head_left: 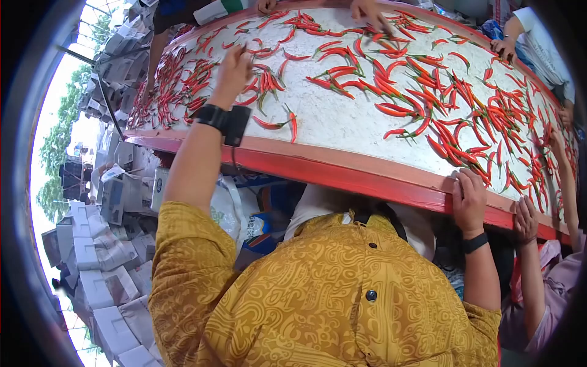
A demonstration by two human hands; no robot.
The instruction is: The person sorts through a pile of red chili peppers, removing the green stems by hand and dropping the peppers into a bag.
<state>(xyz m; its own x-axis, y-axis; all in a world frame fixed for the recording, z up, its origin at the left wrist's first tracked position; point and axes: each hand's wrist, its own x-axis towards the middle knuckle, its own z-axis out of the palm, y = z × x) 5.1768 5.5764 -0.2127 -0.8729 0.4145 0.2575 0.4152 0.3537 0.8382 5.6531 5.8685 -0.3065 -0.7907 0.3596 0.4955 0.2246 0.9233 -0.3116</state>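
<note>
My left hand [233,71] is raised over the left part of a white tabletop [342,131] strewn with red chillies. Its fingers are curled into a pinch near several chillies [266,79], and I cannot make out what is between the fingertips. A black watch-like band [214,116] is on that wrist. Two chillies [293,125] lie nearer to me, below this hand. My right hand [469,199] grips the table's red front rim [342,177], close to a dense spread of chillies [452,147]. A dark band circles the right wrist.
Across the table, a person's blurred hand [373,18] reaches among chillies, and another hand [503,49] rests on the far rim. At right, a neighbour's hand [524,219] holds the near rim. Stacked white boxes [101,257] stand at left. Plastic sacks [244,208] lie under the table.
</note>
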